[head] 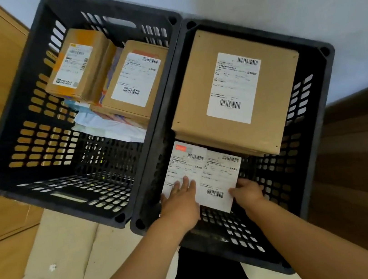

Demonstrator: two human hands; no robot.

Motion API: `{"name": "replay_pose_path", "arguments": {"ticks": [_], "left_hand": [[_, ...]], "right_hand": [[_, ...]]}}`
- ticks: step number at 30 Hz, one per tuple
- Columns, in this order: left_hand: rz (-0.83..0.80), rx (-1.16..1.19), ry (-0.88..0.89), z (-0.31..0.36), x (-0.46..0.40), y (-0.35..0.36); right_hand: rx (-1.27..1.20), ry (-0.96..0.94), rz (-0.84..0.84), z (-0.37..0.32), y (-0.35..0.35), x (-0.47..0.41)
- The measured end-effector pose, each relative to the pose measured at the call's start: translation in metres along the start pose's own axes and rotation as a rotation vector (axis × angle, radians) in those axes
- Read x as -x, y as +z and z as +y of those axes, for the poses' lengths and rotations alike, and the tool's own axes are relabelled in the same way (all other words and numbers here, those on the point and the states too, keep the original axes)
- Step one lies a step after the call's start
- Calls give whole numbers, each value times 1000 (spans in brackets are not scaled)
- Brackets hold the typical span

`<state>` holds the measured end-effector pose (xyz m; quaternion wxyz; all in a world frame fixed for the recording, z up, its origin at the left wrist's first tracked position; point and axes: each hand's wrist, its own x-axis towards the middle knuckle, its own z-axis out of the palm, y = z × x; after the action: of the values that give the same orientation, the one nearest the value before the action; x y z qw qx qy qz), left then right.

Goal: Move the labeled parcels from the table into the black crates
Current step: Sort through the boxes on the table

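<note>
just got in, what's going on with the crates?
A person is reaching both hands into the right crate, lowering two white-labelled flat parcels. The left hand lies flat on them; the right hand holds their edge. A big cardboard box is already inside. The left crate holds smaller boxes.

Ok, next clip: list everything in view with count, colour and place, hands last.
Crates: 2, black, side by side on the floor; left crate, right crate.
Small boxes: 2, brown with white labels, left crate; one, other.
Soft packets: count unclear, white and blue, under those boxes.
Large box: 1, brown, right crate.
Flat white parcels: 2, right crate's near end; one, other.
Left hand: flat on the parcels.
Right hand: holding a parcel's edge.
</note>
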<state>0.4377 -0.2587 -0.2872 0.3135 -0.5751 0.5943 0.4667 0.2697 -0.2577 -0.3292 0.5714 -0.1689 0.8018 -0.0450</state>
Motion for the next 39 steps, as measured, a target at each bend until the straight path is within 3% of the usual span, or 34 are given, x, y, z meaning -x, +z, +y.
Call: {"name": "replay_pose_path", "arguments": {"ticks": [6, 19, 24, 31, 39], "left_hand": [[15, 47, 18, -2, -3, -6], [156, 280, 178, 18, 78, -23], [215, 238, 238, 48, 126, -33], [311, 228, 390, 123, 207, -31], [476, 219, 567, 234, 288, 4]], "right_hand": [[0, -10, -229, -4, -14, 13], [-98, -85, -176, -3, -56, 109], [-145, -204, -69, 0, -85, 180], [204, -552, 163, 26, -171, 272], [242, -645, 391, 92, -280, 340]]}}
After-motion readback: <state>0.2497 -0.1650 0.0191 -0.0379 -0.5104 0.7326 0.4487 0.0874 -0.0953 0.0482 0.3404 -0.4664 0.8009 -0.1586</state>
